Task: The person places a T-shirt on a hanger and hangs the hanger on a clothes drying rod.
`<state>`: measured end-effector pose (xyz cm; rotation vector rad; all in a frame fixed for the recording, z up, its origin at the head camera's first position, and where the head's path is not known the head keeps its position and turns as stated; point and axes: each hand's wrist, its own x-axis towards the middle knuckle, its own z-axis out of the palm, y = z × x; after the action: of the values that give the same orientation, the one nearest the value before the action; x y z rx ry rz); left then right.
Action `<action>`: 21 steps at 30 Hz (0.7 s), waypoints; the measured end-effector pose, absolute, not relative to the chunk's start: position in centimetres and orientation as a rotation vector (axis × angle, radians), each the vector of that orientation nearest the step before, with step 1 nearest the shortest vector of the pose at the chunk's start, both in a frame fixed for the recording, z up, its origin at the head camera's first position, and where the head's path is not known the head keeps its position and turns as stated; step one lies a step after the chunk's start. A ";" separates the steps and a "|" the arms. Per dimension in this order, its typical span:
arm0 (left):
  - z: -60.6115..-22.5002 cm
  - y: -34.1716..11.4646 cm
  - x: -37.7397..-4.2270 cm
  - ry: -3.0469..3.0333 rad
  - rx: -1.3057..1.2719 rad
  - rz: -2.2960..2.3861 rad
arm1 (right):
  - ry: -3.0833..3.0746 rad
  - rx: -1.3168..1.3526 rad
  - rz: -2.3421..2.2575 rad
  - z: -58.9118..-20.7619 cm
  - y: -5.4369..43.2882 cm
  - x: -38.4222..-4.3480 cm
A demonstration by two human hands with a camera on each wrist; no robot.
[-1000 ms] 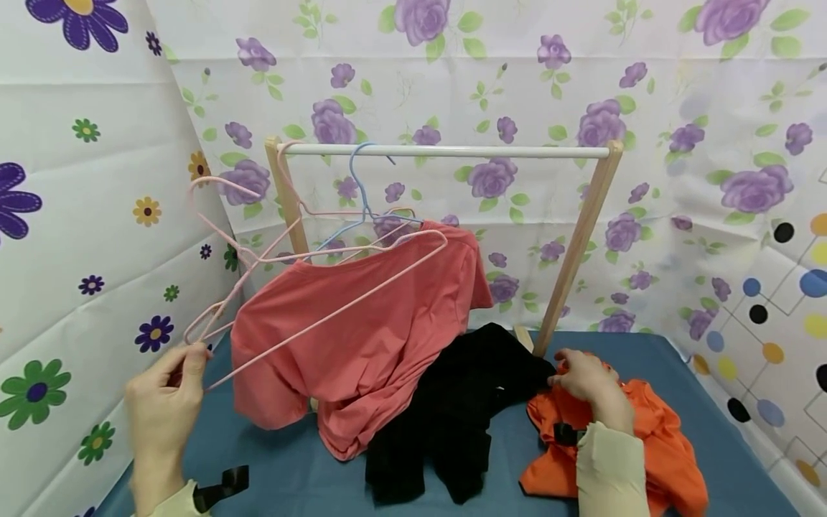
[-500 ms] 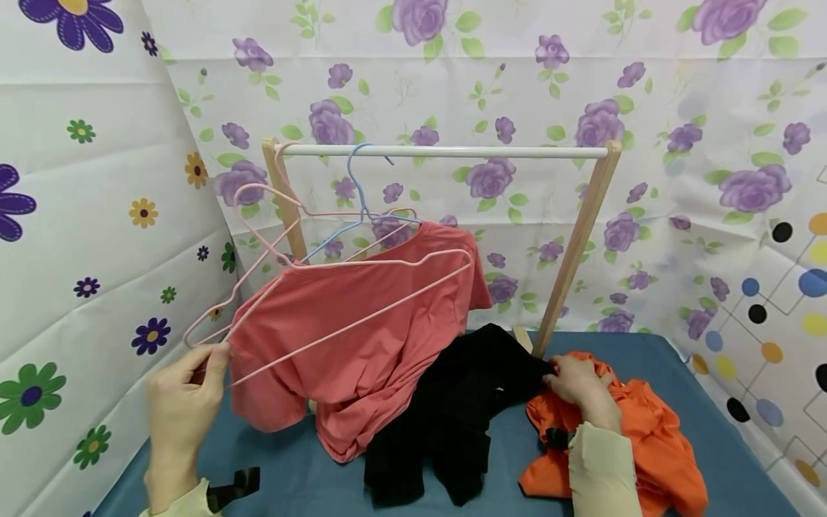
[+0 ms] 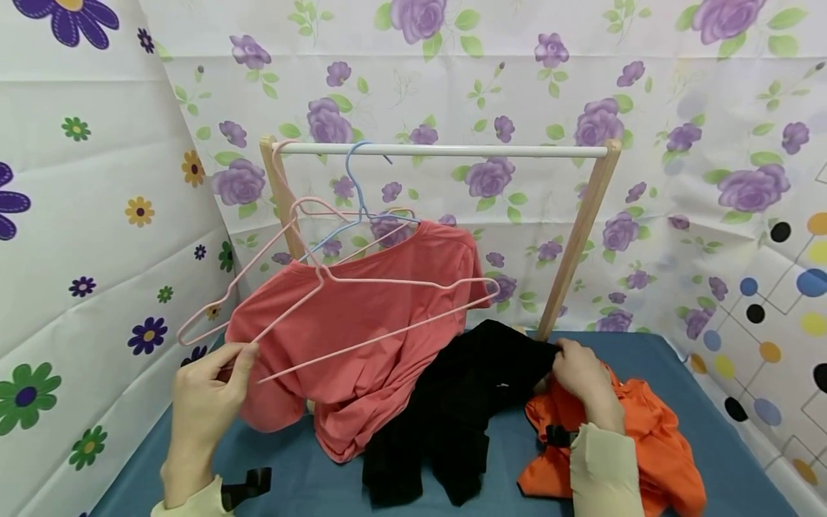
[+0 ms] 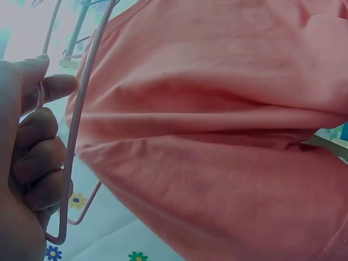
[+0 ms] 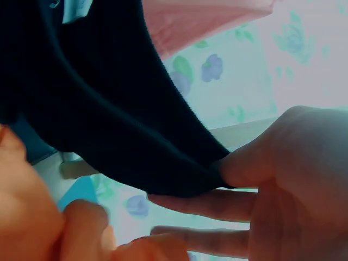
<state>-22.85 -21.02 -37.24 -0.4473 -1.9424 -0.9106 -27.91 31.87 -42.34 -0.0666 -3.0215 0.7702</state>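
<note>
My left hand (image 3: pixel 209 391) pinches one end of a bare pink hanger (image 3: pixel 400 281), which is tilted in front of a coral T-shirt (image 3: pixel 388 309). In the left wrist view, my thumb and forefinger hold the hanger's wire (image 4: pixel 79 111), with the shirt filling the space beside it. My right hand (image 3: pixel 584 370) pinches the upper right edge of a black garment (image 3: pixel 452 409), lifting that corner while the rest lies on the table. The right wrist view shows the black cloth (image 5: pixel 114 125) drawn taut between thumb and forefinger, with a pale label inside.
The T-shirt hangs on a blue hanger (image 3: pixel 362 188) from the white rail (image 3: pixel 491 151) of a wooden-legged rack. Another pink hanger (image 3: pixel 281 169) hooks at the rail's left end. A crumpled orange garment (image 3: pixel 659 431) lies under my right forearm on the blue table (image 3: pixel 310 488).
My left hand has carried the pink hanger rightward, its hook dipping lower. My right hand has taken hold of the black garment's corner and raised it slightly.
</note>
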 end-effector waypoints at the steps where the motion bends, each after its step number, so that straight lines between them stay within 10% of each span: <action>1: -37.2 -20.9 -22.9 -1.946 -0.454 -0.907 | -3.002 -0.062 0.787 -42.1 31.8 -27.8; 21: -37.3 -19.8 -23.0 -1.995 -0.506 -0.882 | -2.720 -0.120 0.991 -37.2 29.5 -25.5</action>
<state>-23.02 -19.84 -37.34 -0.5058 -1.9953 -0.8815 -25.47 29.53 -37.20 -0.1201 -2.7198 0.9911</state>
